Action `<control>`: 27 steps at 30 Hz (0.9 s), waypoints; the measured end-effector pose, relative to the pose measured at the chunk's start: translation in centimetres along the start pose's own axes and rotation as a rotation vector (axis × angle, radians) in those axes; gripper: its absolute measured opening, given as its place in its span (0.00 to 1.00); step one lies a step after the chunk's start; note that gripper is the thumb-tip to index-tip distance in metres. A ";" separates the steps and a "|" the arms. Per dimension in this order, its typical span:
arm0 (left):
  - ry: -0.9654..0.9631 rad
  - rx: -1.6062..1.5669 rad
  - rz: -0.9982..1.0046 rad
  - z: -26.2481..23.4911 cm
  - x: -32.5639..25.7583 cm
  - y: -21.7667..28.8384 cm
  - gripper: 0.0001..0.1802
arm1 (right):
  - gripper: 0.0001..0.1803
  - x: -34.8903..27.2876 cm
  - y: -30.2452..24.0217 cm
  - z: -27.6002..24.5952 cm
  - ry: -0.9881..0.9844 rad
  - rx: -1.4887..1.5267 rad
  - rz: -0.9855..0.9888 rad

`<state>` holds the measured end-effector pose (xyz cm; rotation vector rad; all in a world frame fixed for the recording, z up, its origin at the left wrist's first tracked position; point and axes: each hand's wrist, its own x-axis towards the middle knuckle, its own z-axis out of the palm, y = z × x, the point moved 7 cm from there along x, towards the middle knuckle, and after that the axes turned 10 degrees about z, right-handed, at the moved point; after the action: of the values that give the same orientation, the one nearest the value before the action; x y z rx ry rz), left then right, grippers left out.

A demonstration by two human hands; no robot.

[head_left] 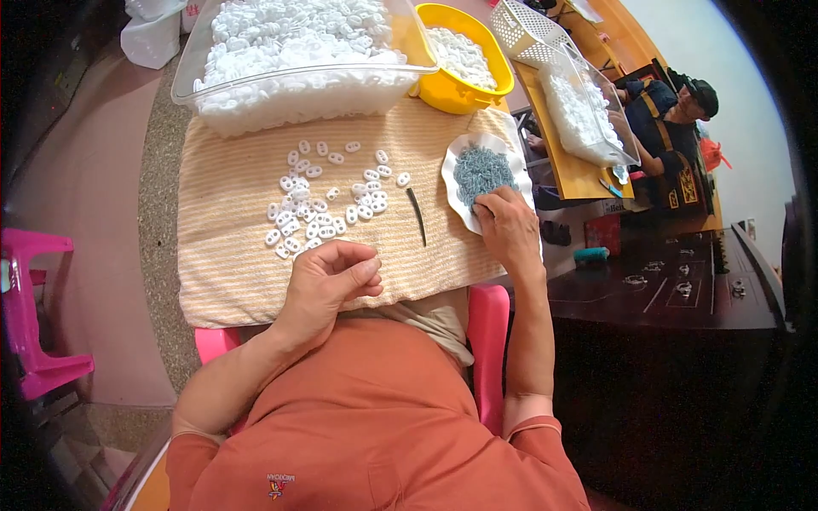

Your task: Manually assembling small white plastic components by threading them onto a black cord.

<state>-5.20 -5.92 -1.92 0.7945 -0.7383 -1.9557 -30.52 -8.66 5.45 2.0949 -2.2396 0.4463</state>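
My left hand (328, 281) hovers over the near edge of the cloth, its thumb and forefinger pinched together; anything between them is too small or hidden to name. My right hand (511, 226) reaches down at the near rim of a white wavy-edged plate (453, 166). Its bent fingertips touch a heap of small grey-blue clear pieces (483, 170), and their grip is hidden. Many small white oval plastic parts with two holes (300, 200) lie loose beyond my left hand. Between them and the plate rests a thin dark strip (416, 216).
A large clear bin (298, 98) of white parts stands at the back, beside a yellow basin (456, 98) holding more. To the right, another person (660, 115) sits by a second clear bin (588, 111). A pink stool (38, 315) is at the left.
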 end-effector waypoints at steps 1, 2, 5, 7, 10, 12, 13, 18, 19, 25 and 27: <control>0.003 -0.002 -0.005 0.0 0.0 0.0 0.07 | 0.06 0.0 -0.1 0.0 0.005 -0.010 0.005; 0.004 -0.002 -0.005 -0.1 0.0 -0.1 0.07 | 0.05 0.0 -0.2 0.0 0.010 -0.020 0.010; 0.001 -0.003 -0.006 -0.1 0.0 -0.1 0.07 | 0.04 0.1 -0.3 0.2 0.021 -0.061 -0.039; -0.007 -0.007 -0.001 -0.1 0.1 -0.2 0.06 | 0.04 0.1 -0.1 0.4 0.021 -0.059 -0.039; 0.002 -0.003 -0.008 -0.1 0.1 -0.2 0.06 | 0.04 0.1 -0.2 0.3 0.031 -0.050 -0.044; 0.000 0.001 -0.008 -0.1 0.0 -0.2 0.07 | 0.04 0.0 -0.2 0.3 0.040 -0.042 -0.049; -0.004 0.006 -0.008 -0.1 0.0 -0.2 0.09 | 0.03 0.0 -0.1 0.3 0.058 -0.029 -0.046; -0.006 0.010 -0.004 -0.1 0.1 -0.3 0.09 | 0.02 -0.3 0.3 -0.2 0.111 0.069 -0.058; -0.006 0.011 -0.001 -0.1 0.1 -0.3 0.09 | 0.02 -0.4 0.3 -0.4 0.126 0.108 -0.066; 0.011 0.020 -0.022 -0.1 0.0 -0.3 0.06 | 0.04 -0.7 0.2 -0.9 0.133 0.306 -0.032; 0.010 0.024 -0.019 -0.1 0.0 -0.4 0.06 | 0.06 -0.9 0.0 -1.1 0.114 0.374 0.004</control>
<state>-5.33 -5.80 -2.28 0.8283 -0.7518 -1.9617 -30.65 -7.55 6.33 2.1530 -2.2352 1.0287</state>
